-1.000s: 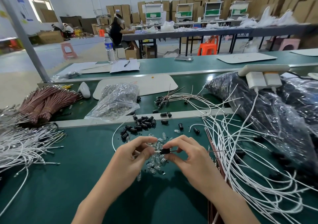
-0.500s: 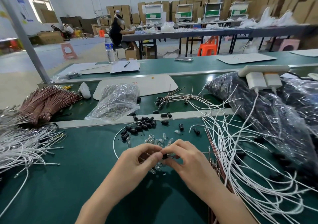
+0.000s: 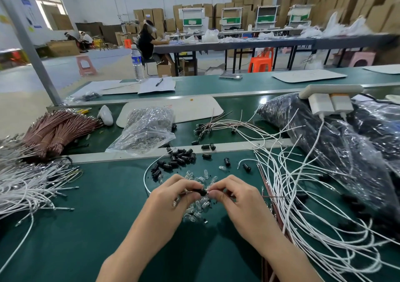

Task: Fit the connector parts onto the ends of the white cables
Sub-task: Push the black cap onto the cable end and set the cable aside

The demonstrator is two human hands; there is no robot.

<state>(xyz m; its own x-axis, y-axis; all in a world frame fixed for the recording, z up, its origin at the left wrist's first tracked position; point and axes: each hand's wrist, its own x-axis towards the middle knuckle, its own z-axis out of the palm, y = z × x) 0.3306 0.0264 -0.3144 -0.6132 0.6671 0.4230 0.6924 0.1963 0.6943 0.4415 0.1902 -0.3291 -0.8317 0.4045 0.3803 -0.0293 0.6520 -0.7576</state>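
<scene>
My left hand (image 3: 173, 197) and my right hand (image 3: 233, 195) meet over the green mat, fingertips together on a small black connector part (image 3: 202, 192). My left hand pinches the black part; my right hand pinches a small clear piece and a thin wire end against it. A white cable (image 3: 149, 173) loops away to the left of my left hand. Loose clear parts (image 3: 198, 210) lie under my hands, and a heap of black connector parts (image 3: 177, 158) lies just beyond. A tangle of white cables (image 3: 303, 195) spreads to the right.
A bundle of white cables (image 3: 28, 186) lies at the left, brown wire bundles (image 3: 54, 130) behind it. A clear bag of parts (image 3: 147, 128) and large dark plastic bags (image 3: 335, 152) sit beyond the metal divider (image 3: 129, 154). A person sits at a far table.
My hands have stayed together on the black part, shifting only slightly; the fingertips have closed up tighter and the view has tilted a little.
</scene>
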